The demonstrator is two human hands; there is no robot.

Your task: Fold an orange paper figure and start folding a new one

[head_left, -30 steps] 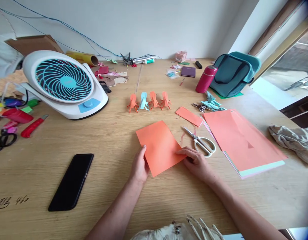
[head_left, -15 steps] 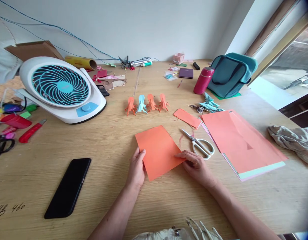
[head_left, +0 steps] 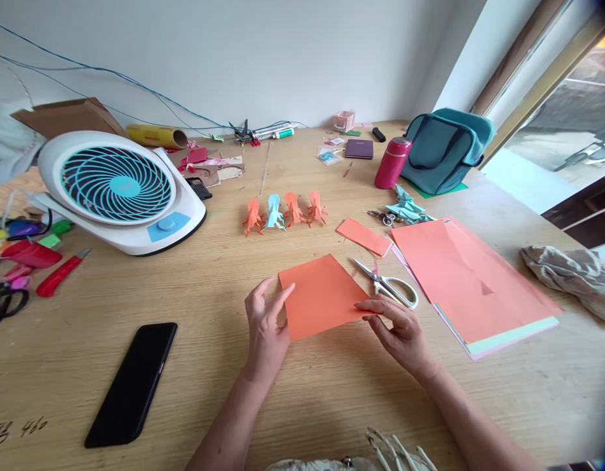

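Note:
An orange paper sheet (head_left: 322, 294) is lifted off the wooden table (head_left: 302, 386) in front of me. My right hand (head_left: 397, 330) pinches its right edge between thumb and fingers. Over at the sheet's left edge, my left hand (head_left: 263, 324) has its fingers stretched out, fingertips touching the paper. White-handled scissors (head_left: 388, 284) lie just right of the sheet. A row of small folded paper figures (head_left: 282, 210), orange and light blue, stands behind it.
A stack of orange and pastel sheets (head_left: 471, 281) lies at right, a small orange strip (head_left: 363, 235) beside it. A black phone (head_left: 130, 383) lies at left. A white and teal fan (head_left: 118, 190), red bottle (head_left: 391, 163), teal bag (head_left: 444, 147) and craft clutter stand further back.
The orange sheet lay flat on the table with both hands at its near corners; now the right hand has lifted it and the left hand's fingers have spread along its left edge.

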